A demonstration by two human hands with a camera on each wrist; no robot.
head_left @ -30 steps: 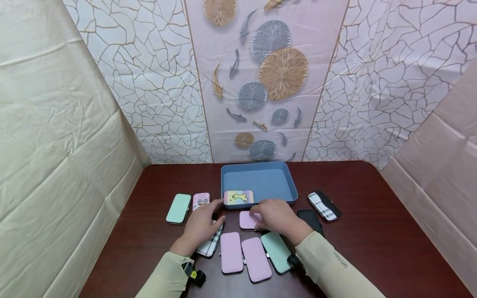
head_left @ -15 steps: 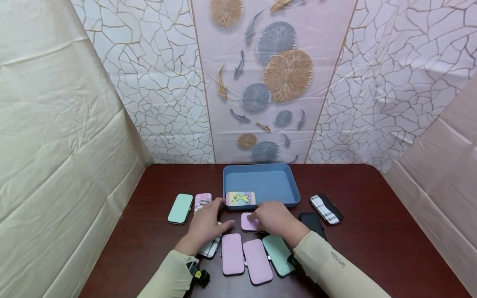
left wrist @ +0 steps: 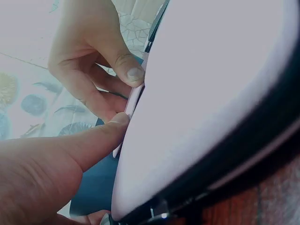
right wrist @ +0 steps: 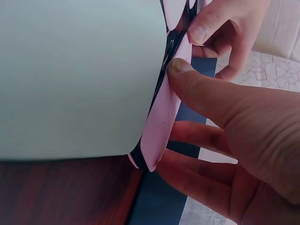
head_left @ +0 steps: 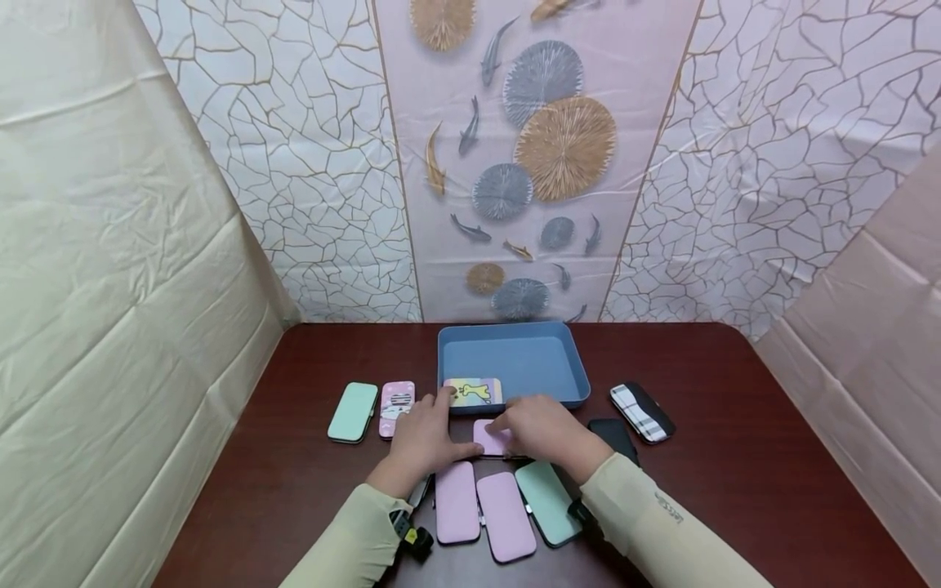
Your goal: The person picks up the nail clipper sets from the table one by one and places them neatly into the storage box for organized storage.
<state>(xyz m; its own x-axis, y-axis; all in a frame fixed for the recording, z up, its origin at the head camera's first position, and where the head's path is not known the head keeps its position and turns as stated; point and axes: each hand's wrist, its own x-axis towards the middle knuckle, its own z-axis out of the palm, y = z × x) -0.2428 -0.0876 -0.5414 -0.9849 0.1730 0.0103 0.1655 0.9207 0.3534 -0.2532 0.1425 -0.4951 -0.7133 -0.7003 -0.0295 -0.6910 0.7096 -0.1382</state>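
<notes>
1 pink case [head_left: 488, 439], long axis L-R (R hand [head_left: 546, 429] pinching).

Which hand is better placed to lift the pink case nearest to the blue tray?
Probably the right hand: its thumb and fingers lie along opposite sides of the pink case. The left hand seems to touch it only with the thumb.

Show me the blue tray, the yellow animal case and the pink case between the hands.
Tray [head_left: 529, 361]: head view, bare floor.
Animal case [head_left: 474, 393]: head view, printed top.
Pink case [right wrist: 161, 119]: right wrist view, exposed pink face.
</notes>
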